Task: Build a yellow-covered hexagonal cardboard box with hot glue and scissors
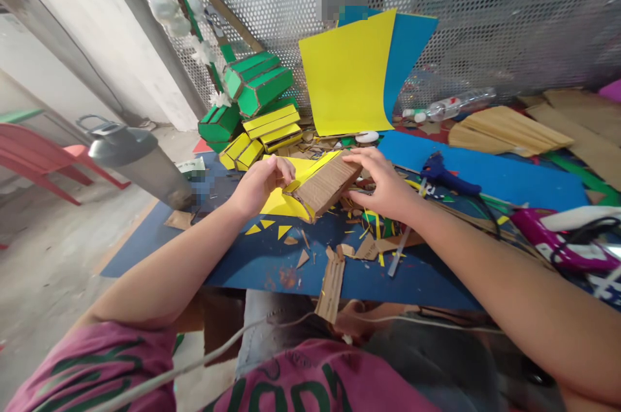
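A brown corrugated cardboard piece (324,184) with yellow paper (284,202) wrapped round its underside is held over a blue sheet on the table (417,282). My left hand (262,182) pinches the yellow paper against the cardboard's left end, fingers curled. My right hand (383,182) rests on the cardboard's right end, fingers bent and pressing on it. Yellow triangular offcuts (266,226) and cardboard scraps (339,250) lie just below the piece.
Green and yellow covered cardboard blocks (257,108) are stacked at the back. Yellow and blue paper sheets (354,75) lean on a perforated metal screen. A blue glue gun (444,173), a purple tool (557,244), a steel flask (140,160) and red chairs (39,160) are nearby.
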### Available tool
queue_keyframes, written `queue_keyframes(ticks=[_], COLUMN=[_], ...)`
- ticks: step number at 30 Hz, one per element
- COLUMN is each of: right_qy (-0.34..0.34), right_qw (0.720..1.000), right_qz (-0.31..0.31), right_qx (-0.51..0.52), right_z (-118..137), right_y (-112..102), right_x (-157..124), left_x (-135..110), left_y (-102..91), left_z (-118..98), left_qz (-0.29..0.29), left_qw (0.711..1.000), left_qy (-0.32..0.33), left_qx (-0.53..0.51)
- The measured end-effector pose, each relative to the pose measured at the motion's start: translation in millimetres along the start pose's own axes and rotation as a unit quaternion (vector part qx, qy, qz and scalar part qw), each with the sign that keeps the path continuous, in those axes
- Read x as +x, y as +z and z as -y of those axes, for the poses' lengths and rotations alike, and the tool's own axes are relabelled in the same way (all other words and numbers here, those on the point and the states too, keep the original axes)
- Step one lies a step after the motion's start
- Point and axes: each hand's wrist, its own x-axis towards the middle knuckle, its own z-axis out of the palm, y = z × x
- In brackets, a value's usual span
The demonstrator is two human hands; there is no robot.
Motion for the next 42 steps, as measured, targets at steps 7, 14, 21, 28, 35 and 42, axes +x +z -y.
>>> queue_keyframes(ticks=[7, 14, 21, 28, 35, 42], right_qy=[-0.003, -0.004, -0.007, -0.001, 0.058, 0.054], right_qw=[1.0, 1.0, 1.0, 0.989, 0.981, 0.952], right_qz=[0.003, -0.002, -0.01, -0.131, -0.119, -0.08], right_qx=[-0.005, 0.006, 0.004, 0.069, 0.141, 0.291], right_z=[0.3, -0.9, 2.1, 9.2, -0.2, 3.8], right_y=[-0.5, 0.5, -0.3, -9.8, -8.4, -11.9], right_x=[0.2, -0.5, 0.0, 6.7, 8.5, 8.3], left_x=[0.0, -0.7, -0.1, -0.7, 1.3, -0.3], left_y=[-0.3, 0.9, 0.4, 2.7, 2.3, -1.3], left_z=[1.1, -2.2, -0.6, -2.4, 0.8, 4.4], left_qz=[0.004, -0.002, -0.004, -0.034, -0.038, -0.024], left_qw=[1.0, 0.999, 0.998, 0.999, 0.999, 0.998], left_qy=[0.007, 0.006, 0.005, -0.009, 0.001, -0.011], left_qx=[0.008, 0.039, 0.057, 0.036, 0.028, 0.062])
